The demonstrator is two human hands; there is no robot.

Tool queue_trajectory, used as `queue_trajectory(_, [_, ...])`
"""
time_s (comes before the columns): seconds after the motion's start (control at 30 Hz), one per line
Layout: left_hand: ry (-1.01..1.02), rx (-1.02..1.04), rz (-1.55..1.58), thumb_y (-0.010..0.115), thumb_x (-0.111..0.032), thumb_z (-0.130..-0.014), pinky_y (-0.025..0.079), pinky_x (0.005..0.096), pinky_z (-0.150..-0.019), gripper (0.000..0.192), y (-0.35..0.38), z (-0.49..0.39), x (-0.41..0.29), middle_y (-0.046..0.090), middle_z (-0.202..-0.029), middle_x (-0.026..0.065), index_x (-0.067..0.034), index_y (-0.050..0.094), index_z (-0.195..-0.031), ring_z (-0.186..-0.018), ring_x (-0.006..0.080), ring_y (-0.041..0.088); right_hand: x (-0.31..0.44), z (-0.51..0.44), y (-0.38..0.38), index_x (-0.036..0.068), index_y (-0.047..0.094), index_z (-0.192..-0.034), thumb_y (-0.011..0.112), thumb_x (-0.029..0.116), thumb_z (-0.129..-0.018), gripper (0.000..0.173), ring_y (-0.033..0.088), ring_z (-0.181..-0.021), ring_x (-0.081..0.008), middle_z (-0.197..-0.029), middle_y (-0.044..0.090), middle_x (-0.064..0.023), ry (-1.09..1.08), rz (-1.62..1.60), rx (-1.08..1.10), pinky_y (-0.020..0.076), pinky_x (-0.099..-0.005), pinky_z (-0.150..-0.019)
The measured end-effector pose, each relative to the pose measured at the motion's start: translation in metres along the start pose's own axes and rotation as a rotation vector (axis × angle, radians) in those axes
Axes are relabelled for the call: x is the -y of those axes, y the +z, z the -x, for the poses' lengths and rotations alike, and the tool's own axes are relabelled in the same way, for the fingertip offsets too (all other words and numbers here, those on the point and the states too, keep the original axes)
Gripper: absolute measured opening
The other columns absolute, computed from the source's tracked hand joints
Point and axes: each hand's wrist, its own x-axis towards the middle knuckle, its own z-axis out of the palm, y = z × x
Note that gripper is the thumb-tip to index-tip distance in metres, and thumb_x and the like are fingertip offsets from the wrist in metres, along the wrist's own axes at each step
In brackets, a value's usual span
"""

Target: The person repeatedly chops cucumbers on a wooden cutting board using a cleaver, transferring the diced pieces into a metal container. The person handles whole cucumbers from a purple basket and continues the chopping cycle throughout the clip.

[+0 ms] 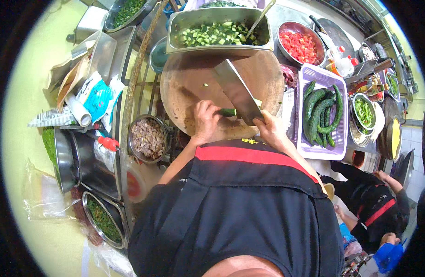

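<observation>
My left hand [206, 119] rests at the near side of a round wooden chopping board [184, 72], its fingertips curled against a short length of green cucumber [228, 112]. Held by its handle in my right hand [272, 127] is a wide-bladed cleaver [238, 90]. The blade slants up and to the left over the board, just right of the cucumber's cut end. One small cucumber bit [205, 85] lies at mid-board. A pale cucumber piece [258, 102] shows beyond the blade's right edge. The cleaver's handle is mostly hidden by my fingers.
Behind the board stands a steel pan [219, 49] of diced cucumber with a spoon. To the right are a purple basket [341, 152] holding several cucumbers [318, 110] and a bowl of chopped tomatoes [299, 45]. Chopped meat [148, 138] fills a bowl at left. Another person [371, 204] is at lower right.
</observation>
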Motion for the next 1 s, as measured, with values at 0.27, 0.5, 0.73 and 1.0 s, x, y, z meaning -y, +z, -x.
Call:
queue_trajectory(0.27, [-0.012, 0.005, 0.091, 0.075, 0.001, -0.065, 0.046, 0.0420, -0.085, 0.019, -0.002, 0.007, 0.010, 0.058, -0.100, 0.0087, -0.006, 0.066, -0.081, -0.100, 0.0316, 0.053, 0.008, -0.008, 0.004, 0.004, 0.055, -0.097, 0.062, 0.015, -0.091, 0.014, 0.063, -0.081, -0.0467, -0.080, 0.063, -0.0249, -0.103, 0.129, 0.116, 0.0493, -0.0527, -0.067])
queue_trajectory(0.5, [-0.016, -0.020, 0.097, 0.079, -0.001, -0.064, 0.046, 0.0413, -0.082, 0.022, -0.005, 0.013, 0.010, 0.058, -0.100, 0.0077, -0.008, 0.069, -0.082, -0.097, 0.0307, 0.053, 0.006, -0.012, 0.008, 0.004, 0.052, -0.093, 0.061, 0.015, -0.090, 0.014, 0.062, -0.080, -0.0473, -0.082, 0.063, -0.0244, -0.072, 0.186, 0.210, 0.0492, -0.0537, -0.067])
queue_trajectory(0.73, [0.035, -0.037, 0.069, 0.076, 0.000, -0.066, 0.046, 0.0407, -0.081, 0.018, -0.006, 0.013, 0.009, 0.058, -0.099, 0.0083, -0.005, 0.066, -0.080, -0.095, 0.0306, 0.053, 0.002, -0.015, 0.011, 0.004, 0.056, -0.096, 0.065, 0.015, -0.089, 0.016, 0.065, -0.076, -0.0438, -0.077, 0.064, -0.0237, -0.175, 0.303, 0.238, 0.0499, -0.0515, -0.063])
queue_trajectory(1.0, [0.009, 0.013, 0.036, 0.073, -0.001, -0.069, 0.047, 0.0425, -0.084, 0.021, -0.008, 0.013, 0.006, 0.058, -0.098, 0.0113, -0.005, 0.067, -0.089, -0.095, 0.0339, 0.054, 0.012, -0.021, 0.016, 0.004, 0.052, -0.095, 0.065, 0.017, -0.089, 0.019, 0.065, -0.075, -0.0447, -0.076, 0.064, -0.0236, -0.170, 0.329, 0.268, 0.0501, -0.0532, -0.063])
